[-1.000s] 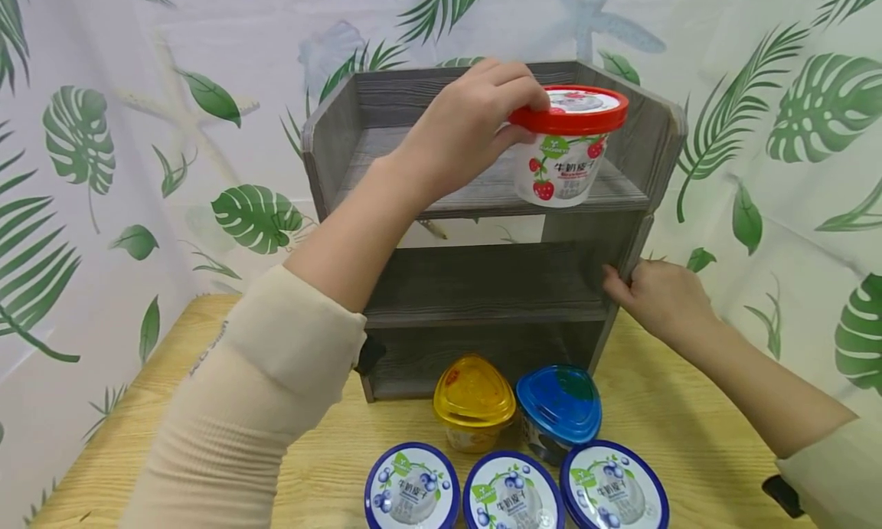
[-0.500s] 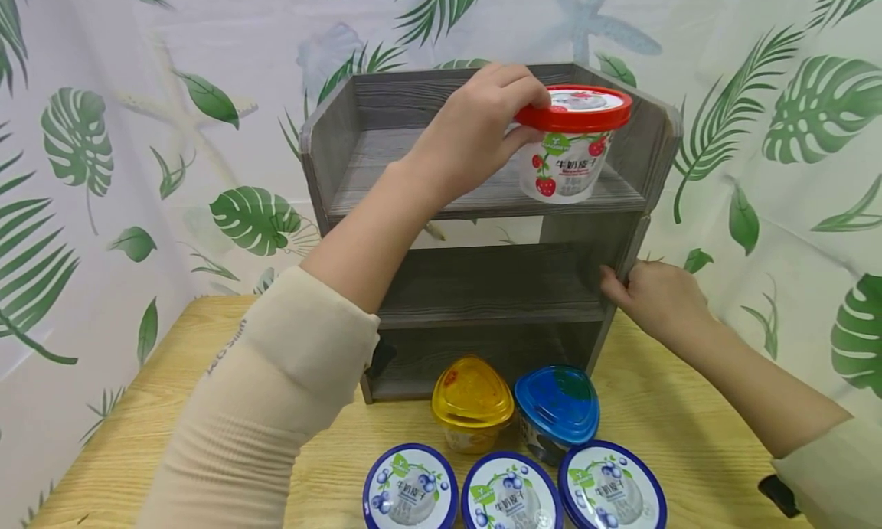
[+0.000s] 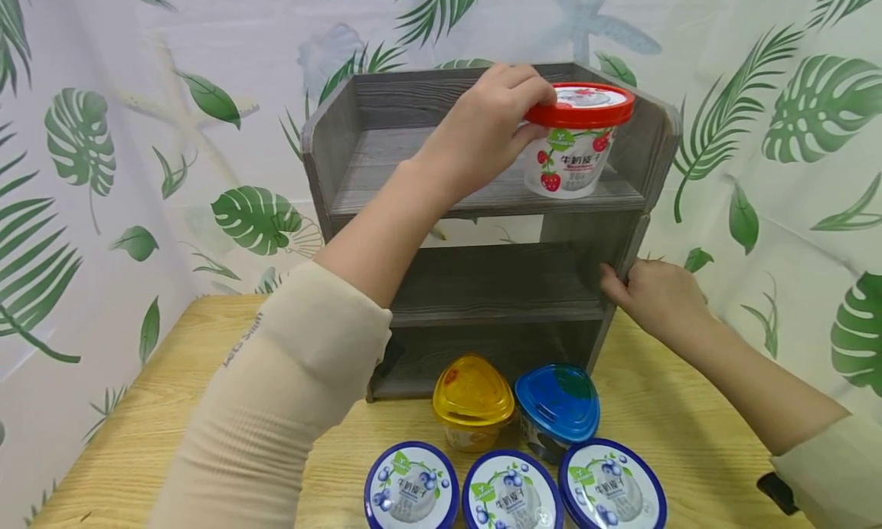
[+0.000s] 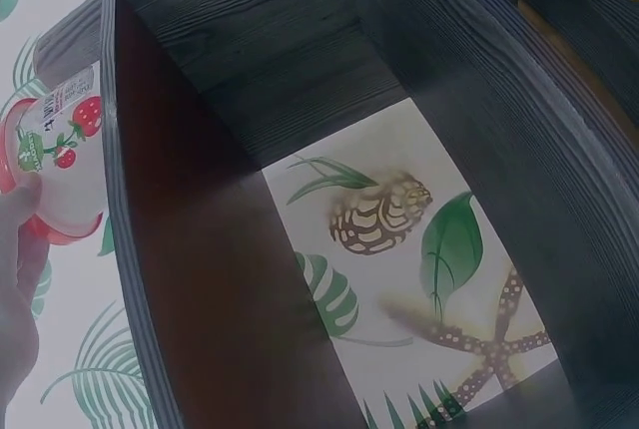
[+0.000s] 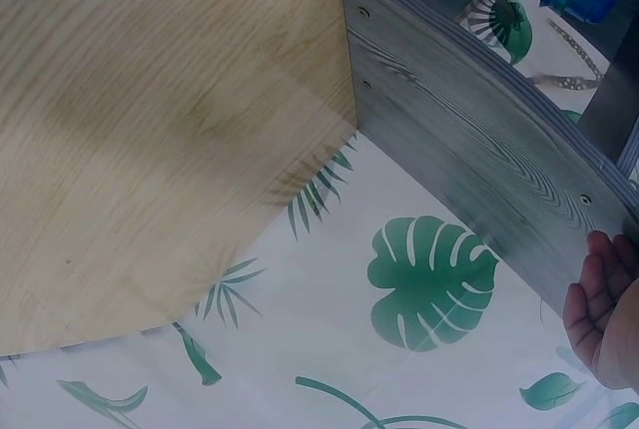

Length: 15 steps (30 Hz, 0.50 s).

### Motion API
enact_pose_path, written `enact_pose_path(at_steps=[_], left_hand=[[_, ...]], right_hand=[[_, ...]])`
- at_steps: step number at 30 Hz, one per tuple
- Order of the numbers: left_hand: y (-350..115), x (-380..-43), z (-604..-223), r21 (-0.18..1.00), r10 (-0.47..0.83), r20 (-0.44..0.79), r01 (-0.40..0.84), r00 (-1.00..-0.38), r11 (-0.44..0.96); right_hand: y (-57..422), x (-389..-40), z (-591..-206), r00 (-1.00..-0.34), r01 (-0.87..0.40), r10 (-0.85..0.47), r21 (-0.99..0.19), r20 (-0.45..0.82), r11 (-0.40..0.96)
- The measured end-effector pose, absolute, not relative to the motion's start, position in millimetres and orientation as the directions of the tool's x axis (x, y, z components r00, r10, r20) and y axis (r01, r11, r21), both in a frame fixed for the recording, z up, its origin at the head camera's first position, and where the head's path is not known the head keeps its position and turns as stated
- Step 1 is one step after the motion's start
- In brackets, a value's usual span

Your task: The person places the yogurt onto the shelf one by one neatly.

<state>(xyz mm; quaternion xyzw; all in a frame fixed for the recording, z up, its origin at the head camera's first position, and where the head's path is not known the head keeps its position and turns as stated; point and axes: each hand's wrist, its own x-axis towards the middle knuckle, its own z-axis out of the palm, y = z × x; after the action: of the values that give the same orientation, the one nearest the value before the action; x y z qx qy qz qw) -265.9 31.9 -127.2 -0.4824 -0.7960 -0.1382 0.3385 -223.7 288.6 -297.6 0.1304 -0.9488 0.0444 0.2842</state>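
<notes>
My left hand (image 3: 492, 127) pinches the rim of a tub with a red lid (image 3: 580, 142) and strawberry print, thumb below the lid's edge and fingers on top. The tub is upright at the right end of the top tier of a grey wooden shelf (image 3: 482, 315), overlapping the tier's front edge in the head view. In the left wrist view, the tub (image 4: 72, 140) shows beside the top board. My right hand (image 3: 658, 295) grips the shelf's right side panel, thumb at its front edge. The right wrist view shows its curled fingers (image 5: 596, 274) against the panel's outer face.
In front of the shelf stand a tub with a yellow lid (image 3: 473, 391) and one with a blue lid (image 3: 558, 403). Nearer lie three purple-rimmed blueberry tubs, left (image 3: 411, 487), middle (image 3: 513, 492) and right (image 3: 613, 484), on the wooden table (image 3: 689, 406). A leaf-print cloth (image 3: 158, 230) hangs behind.
My left hand has moved the strawberry tub slightly right and farther back over the top tier. The right hand keeps its hold on the shelf panel.
</notes>
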Motion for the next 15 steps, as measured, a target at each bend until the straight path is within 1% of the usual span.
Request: enact_pose_path(at_steps=[10, 15], left_hand=[[36.4, -271.2, -130.4, -0.105, 0.668, 0.679, 0.859, -0.306, 0.501], [37.5, -271.9, -130.5, -0.103, 0.679, 0.667, 0.865, -0.306, 0.491]], right_hand=[[286.7, -223.9, -296.5, -0.808, -0.27, -0.218, -0.016, 0.547, 0.963], [286.3, -223.5, -296.6, -0.821, -0.26, -0.207, -0.024, 0.531, 0.965]])
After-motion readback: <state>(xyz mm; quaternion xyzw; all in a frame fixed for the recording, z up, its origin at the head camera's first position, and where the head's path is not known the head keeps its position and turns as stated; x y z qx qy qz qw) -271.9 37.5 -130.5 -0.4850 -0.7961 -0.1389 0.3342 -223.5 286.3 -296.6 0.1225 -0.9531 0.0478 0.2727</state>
